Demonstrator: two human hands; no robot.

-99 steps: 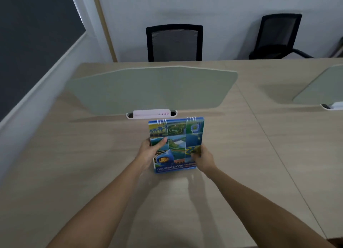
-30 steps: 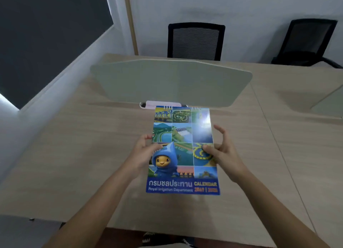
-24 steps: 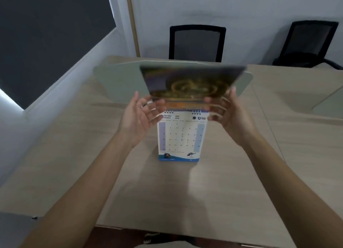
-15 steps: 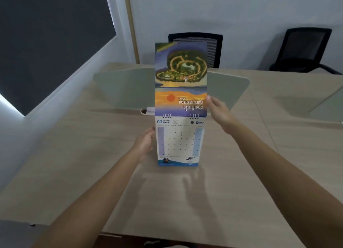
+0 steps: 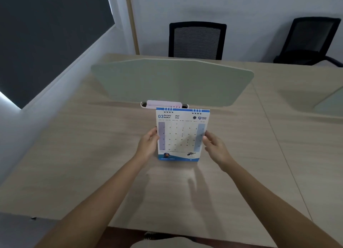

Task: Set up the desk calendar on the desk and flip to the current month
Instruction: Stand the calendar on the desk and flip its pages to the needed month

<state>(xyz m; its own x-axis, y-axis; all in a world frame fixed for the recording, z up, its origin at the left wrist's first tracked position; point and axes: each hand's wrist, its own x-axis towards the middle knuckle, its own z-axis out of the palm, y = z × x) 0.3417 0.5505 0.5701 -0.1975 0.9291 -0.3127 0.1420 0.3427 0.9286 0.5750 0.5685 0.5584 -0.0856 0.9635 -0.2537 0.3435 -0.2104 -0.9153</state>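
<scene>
Both hands now flank the calendar (image 5: 181, 134), cover flipped back.

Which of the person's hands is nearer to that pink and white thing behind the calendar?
Left. The left hand grips the calendar on its left edge, below the pink and white holder; the right hand is at the far right edge.

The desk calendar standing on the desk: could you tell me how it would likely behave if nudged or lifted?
The desk calendar looks like thin card on a wire spiral, so probably light. It stands tall and narrow on the desk, so a push near the top may tip it. The left hand and right hand at its side edges suggest it needs steadying.
</scene>
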